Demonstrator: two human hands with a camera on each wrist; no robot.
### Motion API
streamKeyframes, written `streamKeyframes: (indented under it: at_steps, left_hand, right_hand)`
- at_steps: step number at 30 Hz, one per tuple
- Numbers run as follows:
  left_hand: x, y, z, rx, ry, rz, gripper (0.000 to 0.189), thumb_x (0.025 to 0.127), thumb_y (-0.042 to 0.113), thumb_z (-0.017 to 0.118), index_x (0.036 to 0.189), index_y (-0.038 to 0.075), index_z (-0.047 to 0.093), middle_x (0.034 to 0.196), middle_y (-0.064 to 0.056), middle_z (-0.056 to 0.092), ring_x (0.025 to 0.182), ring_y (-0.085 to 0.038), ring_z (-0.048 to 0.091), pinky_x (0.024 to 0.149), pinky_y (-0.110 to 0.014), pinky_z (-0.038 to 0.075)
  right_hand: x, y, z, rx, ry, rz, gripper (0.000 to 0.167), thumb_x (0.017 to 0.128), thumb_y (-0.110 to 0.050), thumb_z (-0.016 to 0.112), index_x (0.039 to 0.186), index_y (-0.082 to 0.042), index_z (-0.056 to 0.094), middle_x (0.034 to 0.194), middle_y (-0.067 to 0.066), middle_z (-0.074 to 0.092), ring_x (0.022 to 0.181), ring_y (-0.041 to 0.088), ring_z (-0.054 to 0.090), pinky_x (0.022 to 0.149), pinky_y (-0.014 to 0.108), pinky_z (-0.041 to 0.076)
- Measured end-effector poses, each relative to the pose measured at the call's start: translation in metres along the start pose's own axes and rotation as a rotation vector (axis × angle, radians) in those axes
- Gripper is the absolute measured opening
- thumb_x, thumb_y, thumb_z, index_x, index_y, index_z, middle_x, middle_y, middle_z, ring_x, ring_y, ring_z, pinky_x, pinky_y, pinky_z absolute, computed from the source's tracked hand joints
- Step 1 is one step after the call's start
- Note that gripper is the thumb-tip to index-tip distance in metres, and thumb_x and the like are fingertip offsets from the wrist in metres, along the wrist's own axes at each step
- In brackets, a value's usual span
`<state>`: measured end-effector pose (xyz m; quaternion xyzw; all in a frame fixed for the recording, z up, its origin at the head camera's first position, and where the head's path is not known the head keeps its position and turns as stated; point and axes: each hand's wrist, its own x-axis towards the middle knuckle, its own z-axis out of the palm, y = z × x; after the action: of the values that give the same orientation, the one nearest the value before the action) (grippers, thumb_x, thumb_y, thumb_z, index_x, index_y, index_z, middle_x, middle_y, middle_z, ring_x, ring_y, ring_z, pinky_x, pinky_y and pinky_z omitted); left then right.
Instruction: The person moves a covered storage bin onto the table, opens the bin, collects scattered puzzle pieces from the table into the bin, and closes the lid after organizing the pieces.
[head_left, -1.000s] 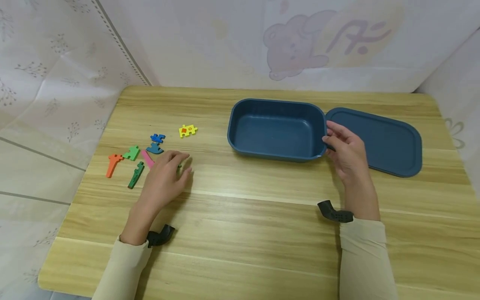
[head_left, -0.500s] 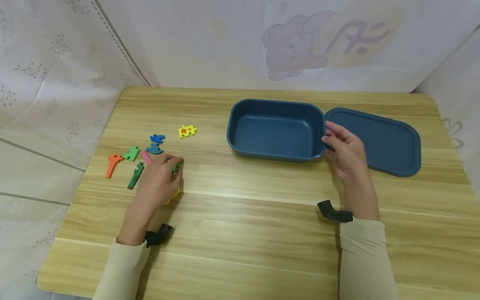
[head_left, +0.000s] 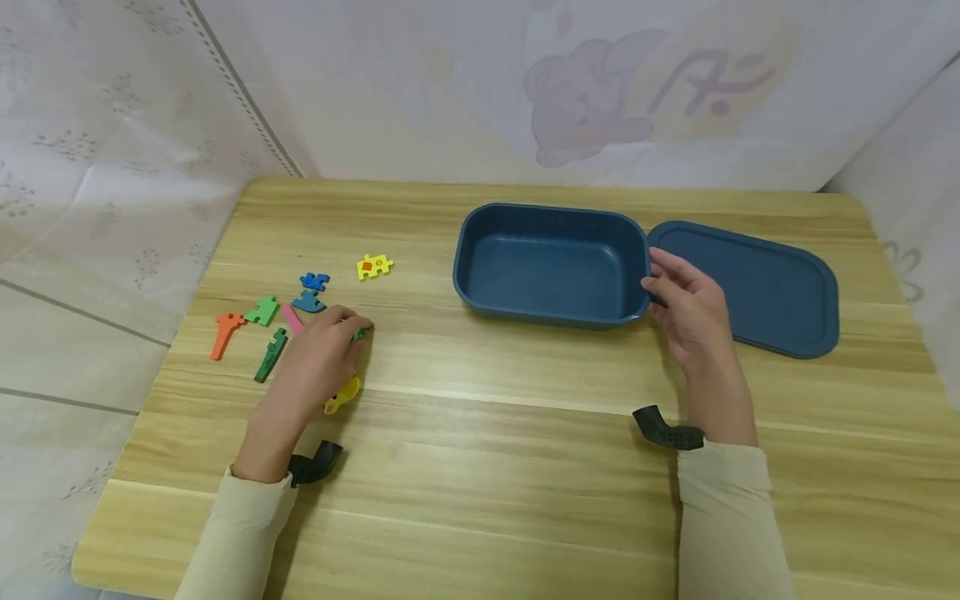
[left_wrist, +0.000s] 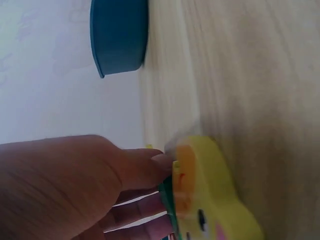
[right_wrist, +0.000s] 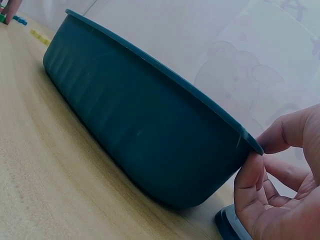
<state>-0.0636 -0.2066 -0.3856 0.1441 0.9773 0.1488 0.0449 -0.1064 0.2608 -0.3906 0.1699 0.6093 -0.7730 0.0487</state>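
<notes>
My left hand (head_left: 311, 362) pinches a small green puzzle piece (head_left: 360, 334) between thumb and fingers, low over the wooden table. A yellow puzzle piece (head_left: 343, 395) with an orange part and an eye lies by the thumb; the left wrist view shows this yellow piece (left_wrist: 215, 190) up close, next to the green. Part of a pink piece (head_left: 293, 319) sticks out behind the hand. With thumb and fingers, my right hand (head_left: 693, 321) grips the right end of the rim of a dark blue box (head_left: 540, 317), which stands upright with nothing inside.
Left of my left hand lie orange (head_left: 225, 333), light green (head_left: 262, 312) and dark green (head_left: 271, 356) pieces. Blue (head_left: 315, 282) and teal (head_left: 308, 301) pieces sit behind it. Farther back is a yellow piece (head_left: 374, 267). A flat blue lid (head_left: 772, 292) lies right of the box.
My left hand has shifted slightly left, and its fingers have drawn together on the green piece. The yellow piece by the thumb has come into sight. My right hand keeps its grip on the box.
</notes>
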Motion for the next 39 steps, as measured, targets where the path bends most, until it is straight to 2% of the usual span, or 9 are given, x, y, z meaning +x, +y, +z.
streamKeyframes:
  at_steps: [14, 22, 28, 39]
  left_hand:
    - [0.0030, 0.0005, -0.0045, -0.032, -0.024, 0.002, 0.043, 0.088, -0.015, 0.060, 0.128, -0.002, 0.072, 0.128, -0.023, 0.068, 0.118, -0.043, 0.065, 0.099, -0.054, 0.058]
    - [0.0042, 0.0012, -0.0045, -0.041, -0.021, -0.005, 0.035, 0.093, -0.011, 0.062, 0.125, -0.001, 0.073, 0.126, -0.021, 0.069, 0.117, -0.043, 0.065, 0.099, -0.056, 0.057]
    - [0.0016, -0.0012, -0.0009, -0.053, -0.008, -0.012, 0.034, 0.093, -0.010, 0.063, 0.123, 0.000, 0.074, 0.125, -0.021, 0.069, 0.114, -0.042, 0.066, 0.095, -0.055, 0.059]
    - [0.0056, -0.0025, 0.0024, -0.064, 0.009, -0.009, 0.032, 0.093, -0.006, 0.066, 0.123, 0.002, 0.075, 0.126, -0.018, 0.069, 0.116, -0.039, 0.066, 0.092, -0.052, 0.060]
  right_hand:
    - [0.0000, 0.0005, -0.0006, 0.018, -0.004, -0.018, 0.059, 0.101, -0.011, 0.071, 0.157, -0.010, 0.051, 0.116, -0.005, 0.055, 0.095, 0.007, 0.059, 0.066, 0.015, 0.053]
    - [-0.0015, 0.0012, -0.0009, 0.011, -0.007, -0.008, 0.060, 0.102, -0.010, 0.069, 0.158, -0.011, 0.049, 0.116, -0.005, 0.055, 0.093, 0.006, 0.058, 0.065, 0.015, 0.053]
    - [-0.0011, 0.0034, -0.0001, -0.013, -0.018, -0.014, 0.059, 0.102, -0.011, 0.069, 0.158, -0.011, 0.050, 0.116, -0.004, 0.053, 0.092, 0.006, 0.057, 0.066, 0.015, 0.054]
    - [-0.0012, 0.0031, 0.0000, 0.004, -0.006, -0.034, 0.058, 0.102, -0.010, 0.069, 0.157, -0.009, 0.050, 0.116, -0.003, 0.054, 0.092, 0.007, 0.058, 0.065, 0.014, 0.054]
